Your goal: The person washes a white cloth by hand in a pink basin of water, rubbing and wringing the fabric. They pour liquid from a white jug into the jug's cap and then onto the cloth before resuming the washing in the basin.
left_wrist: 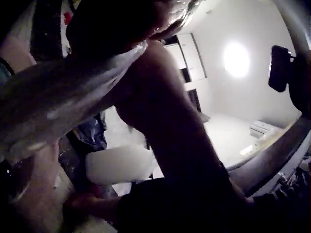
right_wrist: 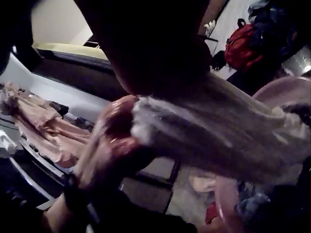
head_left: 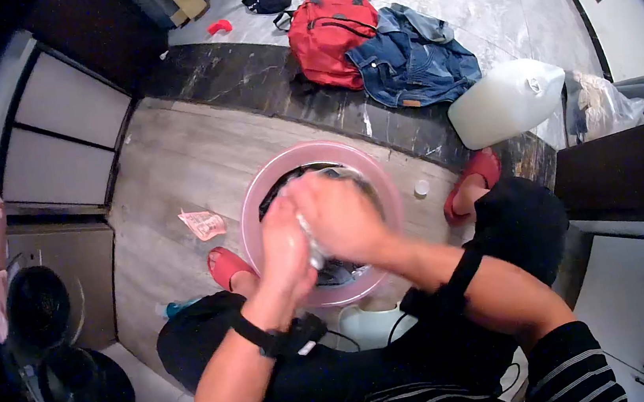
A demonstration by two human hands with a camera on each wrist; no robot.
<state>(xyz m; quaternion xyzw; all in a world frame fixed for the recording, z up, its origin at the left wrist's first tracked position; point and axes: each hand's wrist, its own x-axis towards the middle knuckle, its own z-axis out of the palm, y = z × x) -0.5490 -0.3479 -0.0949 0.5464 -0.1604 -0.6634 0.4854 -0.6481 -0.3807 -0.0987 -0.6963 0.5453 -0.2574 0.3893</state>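
Note:
Both hands meet over a pink basin (head_left: 249, 201) that holds dark wet cloth (head_left: 338, 272). Between them is a soapy, pale cloth; in the right wrist view this cloth (right_wrist: 209, 126) stretches down toward the basin, and in the left wrist view the cloth (left_wrist: 58, 102) runs off to the left. My left hand (head_left: 283, 241) grips one part of it, wet with suds. Pressed against it from the other side, my right hand (head_left: 339, 215) grips the cloth too, blurred in the head view. Its fingertips are hidden.
A red bag (head_left: 327, 37), denim clothing (head_left: 417, 59) and a white jug (head_left: 506, 104) lie along the dark stone step. On the floor are a pink packet (head_left: 203, 223) and a white cap (head_left: 421, 188). Black pans (head_left: 85, 391) stand at the lower left.

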